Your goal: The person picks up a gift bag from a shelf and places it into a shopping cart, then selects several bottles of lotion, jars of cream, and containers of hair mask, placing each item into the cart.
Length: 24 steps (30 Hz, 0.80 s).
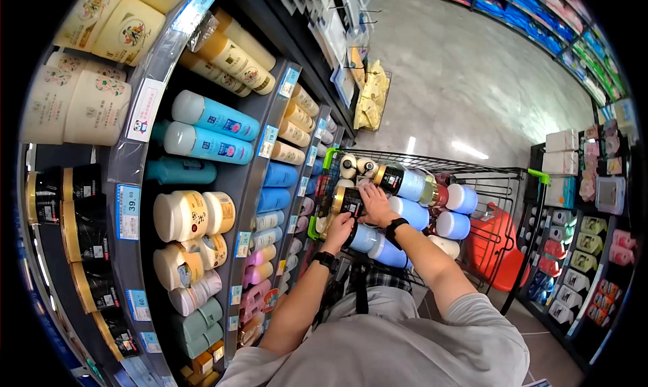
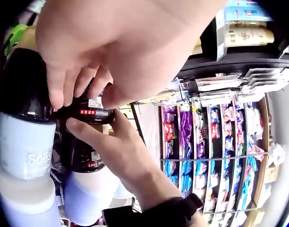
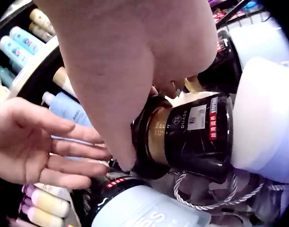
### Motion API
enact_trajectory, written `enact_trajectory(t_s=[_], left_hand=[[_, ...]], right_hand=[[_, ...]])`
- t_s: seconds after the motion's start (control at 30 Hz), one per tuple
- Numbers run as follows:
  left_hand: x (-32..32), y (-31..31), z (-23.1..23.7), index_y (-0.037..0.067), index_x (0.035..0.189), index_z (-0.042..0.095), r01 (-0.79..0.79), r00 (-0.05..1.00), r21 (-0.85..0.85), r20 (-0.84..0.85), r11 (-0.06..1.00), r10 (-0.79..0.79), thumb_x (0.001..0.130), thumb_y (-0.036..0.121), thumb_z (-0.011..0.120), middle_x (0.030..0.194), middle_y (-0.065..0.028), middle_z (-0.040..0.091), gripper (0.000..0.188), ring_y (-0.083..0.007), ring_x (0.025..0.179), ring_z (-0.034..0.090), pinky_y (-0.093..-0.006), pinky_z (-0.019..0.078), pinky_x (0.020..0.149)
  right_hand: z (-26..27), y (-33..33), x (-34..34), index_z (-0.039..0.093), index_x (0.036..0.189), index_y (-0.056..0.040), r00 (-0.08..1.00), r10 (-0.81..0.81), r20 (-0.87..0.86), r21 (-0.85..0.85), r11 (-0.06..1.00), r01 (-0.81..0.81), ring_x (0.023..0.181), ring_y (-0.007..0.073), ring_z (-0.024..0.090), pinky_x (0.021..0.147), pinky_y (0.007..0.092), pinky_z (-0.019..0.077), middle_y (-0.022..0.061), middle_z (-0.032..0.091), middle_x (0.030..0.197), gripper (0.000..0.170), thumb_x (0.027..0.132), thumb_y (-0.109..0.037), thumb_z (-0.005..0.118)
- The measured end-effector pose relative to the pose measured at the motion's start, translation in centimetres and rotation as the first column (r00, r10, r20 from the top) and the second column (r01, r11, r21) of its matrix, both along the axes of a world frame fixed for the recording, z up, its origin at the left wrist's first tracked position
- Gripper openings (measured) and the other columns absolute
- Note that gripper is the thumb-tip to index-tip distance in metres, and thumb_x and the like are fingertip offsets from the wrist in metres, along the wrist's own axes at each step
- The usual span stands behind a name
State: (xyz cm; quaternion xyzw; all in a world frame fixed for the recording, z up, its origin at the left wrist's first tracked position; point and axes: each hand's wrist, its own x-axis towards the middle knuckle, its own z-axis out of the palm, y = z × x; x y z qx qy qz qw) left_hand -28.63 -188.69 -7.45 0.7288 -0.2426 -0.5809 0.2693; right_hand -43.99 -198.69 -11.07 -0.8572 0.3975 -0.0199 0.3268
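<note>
In the head view, my right hand (image 1: 376, 206) lies over a black jar (image 1: 349, 201) in the cart, and my left hand (image 1: 339, 230) is close beside it. The right wrist view shows my right hand (image 3: 144, 71) gripping the dark lid end of a gold-banded black jar (image 3: 199, 127); some fingers are hidden behind it. There, my left hand (image 3: 45, 144) has its fingers extended. In the left wrist view, my left hand (image 2: 111, 52) reaches down over black jars, and my right hand (image 2: 128, 153) has its thumb and a finger around a dark jar (image 2: 90, 113).
Blue-and-white jars (image 1: 408, 213) and other containers fill the wire cart (image 1: 496, 184), with a red seat (image 1: 498, 248) at its right end. Shelves of bottles (image 1: 212, 140) stand close on the left. Grey floor (image 1: 439, 83) lies beyond the cart, and more shelves (image 1: 574, 252) stand right.
</note>
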Motion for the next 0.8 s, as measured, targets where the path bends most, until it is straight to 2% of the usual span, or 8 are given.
enact_trajectory(t_s=[0.13, 0.2, 0.4, 0.47, 0.53, 0.67, 0.73, 0.8], left_hand=[[-0.3, 0.4, 2.9, -0.004, 0.126, 0.058, 0.33, 0.927, -0.044, 0.202, 0.943, -0.315, 0.094, 0.023, 0.061, 0.112, -0.014, 0.068, 0.042, -0.022, 0.103, 0.066, -0.0313, 0.0499, 0.09], [-0.1, 1.3, 3.6, -0.002, 0.126, 0.059, 0.383, 0.913, -0.039, 0.167, 0.923, -0.371, 0.094, 0.026, 0.061, 0.119, -0.0153, 0.067, 0.042, -0.0236, 0.11, 0.064, -0.0325, 0.0493, 0.092], [1.9, 5.0, 1.3, -0.002, 0.122, 0.061, 0.551, 0.83, -0.125, 0.182, 0.825, -0.527, 0.093, 0.025, 0.064, 0.113, -0.0143, 0.069, 0.04, -0.0223, 0.104, 0.066, -0.0327, 0.0505, 0.091], [2.4, 6.2, 0.4, -0.003, 0.12, 0.062, 0.582, 0.811, -0.138, 0.178, 0.801, -0.558, 0.092, 0.023, 0.065, 0.11, -0.0144, 0.07, 0.038, -0.0222, 0.1, 0.067, -0.033, 0.0517, 0.089], [2.1, 7.7, 1.0, -0.003, 0.118, 0.062, 0.639, 0.761, -0.156, 0.269, 0.753, -0.59, 0.091, 0.025, 0.066, 0.109, -0.0165, 0.071, 0.039, -0.0251, 0.098, 0.069, -0.0343, 0.0529, 0.087], [0.7, 11.1, 1.5, 0.0, 0.12, 0.063, 0.833, 0.523, -0.121, 0.489, 0.539, -0.698, 0.089, 0.032, 0.063, 0.119, -0.0208, 0.066, 0.044, -0.0351, 0.109, 0.064, -0.0423, 0.0489, 0.096], [0.4, 13.3, 1.0, 0.003, 0.128, 0.059, 0.843, 0.526, -0.138, 0.407, 0.519, -0.747, 0.09, 0.035, 0.062, 0.132, -0.0224, 0.058, 0.05, -0.0333, 0.122, 0.056, -0.043, 0.0433, 0.104], [-0.1, 14.5, -0.7, 0.009, 0.152, 0.033, 0.914, 0.327, 0.094, 0.404, 0.394, -0.854, 0.091, 0.044, 0.061, 0.155, -0.0197, 0.033, 0.076, -0.0361, 0.143, 0.032, -0.042, 0.0313, 0.115]], right_hand=[[0.8, 0.9, -3.4, 0.045, 0.139, 0.0012, 0.934, -0.277, 0.227, 0.128, 0.959, 0.253, 0.13, 0.0398, 0.046, 0.112, 0.0462, 0.0332, 0.0227, 0.054, 0.133, 0.079, 0.073, -0.03, 0.078], [2.3, 2.3, -6.0, 0.056, 0.126, 0.0023, 0.847, -0.44, 0.299, 0.14, 0.898, 0.417, 0.121, 0.0387, 0.053, 0.103, 0.043, 0.0427, 0.0226, 0.059, 0.127, 0.058, 0.078, -0.023, 0.073], [3.4, 9.4, -13.9, 0.064, 0.113, 0.0029, 0.656, -0.682, 0.323, 0.097, 0.713, 0.694, 0.101, 0.0407, 0.063, 0.092, 0.0448, 0.0491, 0.0236, 0.067, 0.107, 0.042, 0.08, -0.023, 0.073], [4.9, 12.2, -15.6, 0.066, 0.111, 0.0022, 0.591, -0.789, 0.168, 0.257, 0.614, 0.746, 0.102, 0.0403, 0.064, 0.091, 0.0442, 0.0496, 0.024, 0.067, 0.109, 0.039, 0.081, -0.022, 0.072], [4.8, 15.7, -16.9, 0.067, 0.107, 0.0031, 0.614, -0.744, 0.264, 0.034, 0.643, 0.765, 0.101, 0.0403, 0.064, 0.089, 0.0445, 0.0499, 0.024, 0.067, 0.109, 0.036, 0.081, -0.022, 0.072], [7.1, 21.3, -19.3, 0.067, 0.111, 0.0012, 0.6, -0.798, 0.054, -0.044, 0.598, 0.8, 0.108, 0.0401, 0.061, 0.095, 0.0448, 0.0483, 0.0237, 0.066, 0.113, 0.041, 0.081, -0.027, 0.071], [6.4, 24.0, -21.2, 0.067, 0.112, 0.0005, 0.629, -0.777, 0.008, -0.099, 0.625, 0.774, 0.109, 0.0394, 0.061, 0.094, 0.0445, 0.0485, 0.0236, 0.066, 0.114, 0.044, 0.081, -0.03, 0.072], [5.3, 26.0, -22.9, 0.068, 0.116, -0.0012, 0.563, -0.749, -0.349, 0.064, 0.581, 0.812, 0.114, 0.0381, 0.06, 0.097, 0.0423, 0.0484, 0.026, 0.063, 0.121, 0.053, 0.082, -0.042, 0.071]])
